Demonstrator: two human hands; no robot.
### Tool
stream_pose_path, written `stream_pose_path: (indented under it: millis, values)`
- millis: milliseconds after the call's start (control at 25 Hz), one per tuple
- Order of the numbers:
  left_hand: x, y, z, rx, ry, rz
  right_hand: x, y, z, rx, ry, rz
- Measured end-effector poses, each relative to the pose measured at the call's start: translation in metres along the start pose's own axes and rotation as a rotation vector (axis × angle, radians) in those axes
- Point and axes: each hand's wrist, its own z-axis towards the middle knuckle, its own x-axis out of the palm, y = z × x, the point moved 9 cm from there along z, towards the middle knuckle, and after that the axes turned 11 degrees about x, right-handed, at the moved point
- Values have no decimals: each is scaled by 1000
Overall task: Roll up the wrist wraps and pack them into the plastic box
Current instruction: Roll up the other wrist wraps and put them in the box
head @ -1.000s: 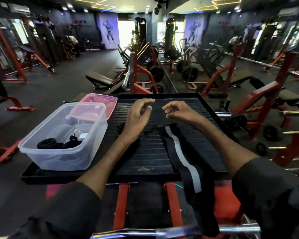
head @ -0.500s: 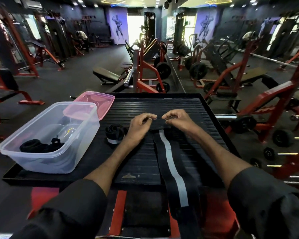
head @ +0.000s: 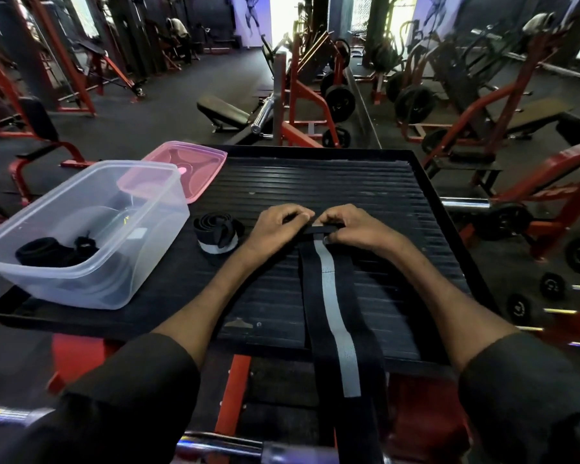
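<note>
While the box (head: 141,262) holds rolled wraps (head: 41,254) and 1 roll (head: 216,234) waits outside, left hand (head: 275,229) and right hand (head: 357,229) pinch the far end of the flat wrap (head: 335,313).

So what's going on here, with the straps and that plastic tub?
A person's left hand and right hand pinch the far end of a long black wrist wrap with a grey stripe. It lies on the ribbed platform and hangs off the near edge, its roll barely begun. A finished roll lies beside the plastic box, which holds dark rolled wraps. The pink lid lies behind the box.
</note>
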Motion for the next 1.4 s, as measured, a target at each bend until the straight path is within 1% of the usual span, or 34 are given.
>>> stream_pose_path:
  millis: [120, 200, 320, 400, 560, 680, 800, 960, 1080, 1120, 1200, 1280, 1320, 1360, 1400]
  values:
    - [8, 5, -5, -9, 121, 43, 1, -2, -10, 17, 146, 287]
    - [7, 10, -9, -34, 140, 70, -3, -4, -11, 18, 124, 365]
    - [9, 9, -10, -33, 169, 89, -10, -6, -10, -30, 18, 355]
    - [12, 6, -11, -26, 207, 121, -11, -4, -11, -81, -29, 313]
    - [13, 6, -12, -10, 210, 208, -14, 4, -18, -144, -133, 203]
    - [13, 6, -12, -1, 214, 227, -17, 2, -19, -186, -153, 215]
    - [11, 6, -14, 15, 184, 192, -17, 3, -20, -215, -149, 179]
    - [9, 9, -14, -15, 146, 132, -16, 5, -23, -243, -174, 132]
    - [7, 4, -12, 3, 94, 110, -15, 4, -19, -194, -132, 143]
    - [6, 1, -11, 20, 67, 101, -15, 2, -18, -147, -85, 201]
    - [1, -10, -10, 67, 2, 72, -17, -1, -20, -72, 17, 419]
    - [-6, -19, -9, 124, -79, 42, -24, -6, -23, -10, 45, 651]
    - [-9, -23, -9, 153, -116, 37, -25, -9, -22, 10, 51, 710]
    - [-11, -27, -9, 182, -148, 41, -23, -10, -21, 24, 66, 712]
    - [-13, -31, -9, 208, -176, 49, -18, -11, -19, 34, 85, 663]
